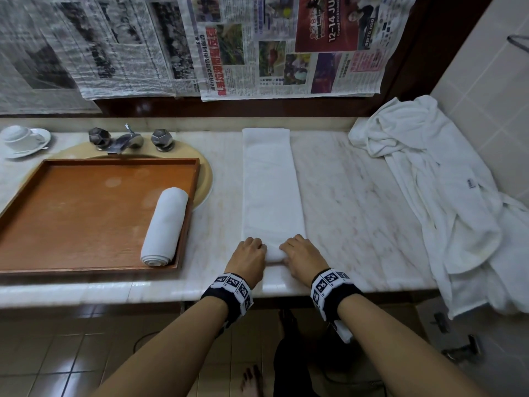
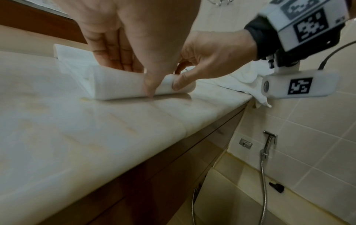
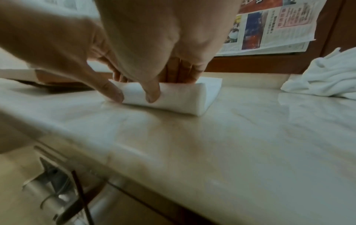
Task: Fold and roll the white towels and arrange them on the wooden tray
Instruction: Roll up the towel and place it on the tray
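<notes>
A long folded white towel [image 1: 270, 181] lies on the marble counter, running away from me. Its near end is curled into a small roll [image 1: 274, 255]. My left hand [image 1: 253, 249] grips the roll's left part and my right hand [image 1: 294, 249] its right part. In the left wrist view the left thumb presses the roll's [image 2: 119, 85] front while the fingers curl behind it. The right wrist view shows both thumbs on the front of the roll [image 3: 179, 99]. A wooden tray [image 1: 86, 210] at the left holds one finished rolled towel [image 1: 164, 227] by its right rim.
A heap of loose white towels [image 1: 429, 181] lies at the counter's right end and hangs over the edge. The tray rests over a sink with a faucet [image 1: 120, 141]. A cup and saucer [image 1: 23, 138] stand at the far left. Newspaper covers the wall behind.
</notes>
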The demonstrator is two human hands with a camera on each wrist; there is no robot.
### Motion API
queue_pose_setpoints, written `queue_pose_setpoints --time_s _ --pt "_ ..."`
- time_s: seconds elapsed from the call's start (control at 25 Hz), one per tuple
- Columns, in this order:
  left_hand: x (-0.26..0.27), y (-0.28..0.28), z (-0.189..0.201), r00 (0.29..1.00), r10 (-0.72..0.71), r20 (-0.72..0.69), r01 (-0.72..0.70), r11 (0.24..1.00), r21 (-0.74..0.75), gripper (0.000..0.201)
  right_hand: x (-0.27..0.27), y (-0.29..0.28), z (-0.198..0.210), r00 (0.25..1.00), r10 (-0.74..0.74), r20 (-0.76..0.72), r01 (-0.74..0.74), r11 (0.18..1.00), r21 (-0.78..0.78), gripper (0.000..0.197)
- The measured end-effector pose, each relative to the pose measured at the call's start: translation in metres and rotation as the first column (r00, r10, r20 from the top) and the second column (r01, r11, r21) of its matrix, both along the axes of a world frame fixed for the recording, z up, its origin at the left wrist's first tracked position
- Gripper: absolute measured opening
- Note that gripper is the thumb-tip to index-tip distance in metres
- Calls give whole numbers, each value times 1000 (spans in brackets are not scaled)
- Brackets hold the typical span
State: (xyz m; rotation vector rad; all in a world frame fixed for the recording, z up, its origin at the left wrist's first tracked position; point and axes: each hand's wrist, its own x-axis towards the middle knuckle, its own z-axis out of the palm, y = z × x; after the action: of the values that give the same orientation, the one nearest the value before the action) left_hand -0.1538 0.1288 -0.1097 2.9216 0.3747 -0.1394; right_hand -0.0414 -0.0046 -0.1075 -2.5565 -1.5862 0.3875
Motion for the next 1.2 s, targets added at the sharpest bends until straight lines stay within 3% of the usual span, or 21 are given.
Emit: queue_pose_setpoints --time_s 0.12,0.36,0.48,0.6,0.72,0.92,1.08,1.2 --pt "-6 1 -5 1000 -27 -6 27 998 -51 10 4 -2 6 999 15 -48 -17 999 -48 33" --pt "-9 4 -6 998 -60 -29 58 996 -73 14 -17 -6 -8 998 39 -49 -35 996 77 31" --pt "-9 0 1 993 -63 104 67 997 -35 10 -9 3 -7 990 -15 -142 16 1000 12 24" --pt "-17 -12 -7 977 -40 211 68 990 -126 19 -2 9 0 975 -42 -220 26 997 -74 24" --pt "-14 -9 -17 981 20 193 17 982 -187 23 -14 4 -5 996 -45 -72 50 996 70 23" --pt "8 -2 -14 994 28 110 -8 983 -185 31 -21 -11 -17 993 -3 121 -13 991 131 55" --pt "-6 -13 -17 969 10 247 31 987 -159 33 3 0 -6 996 -2 -92 7 998 58 30" --pt "-20 -16 -27 954 7 301 60 976 -210 46 5 1 1 978 40 -204 -38 999 13 30"
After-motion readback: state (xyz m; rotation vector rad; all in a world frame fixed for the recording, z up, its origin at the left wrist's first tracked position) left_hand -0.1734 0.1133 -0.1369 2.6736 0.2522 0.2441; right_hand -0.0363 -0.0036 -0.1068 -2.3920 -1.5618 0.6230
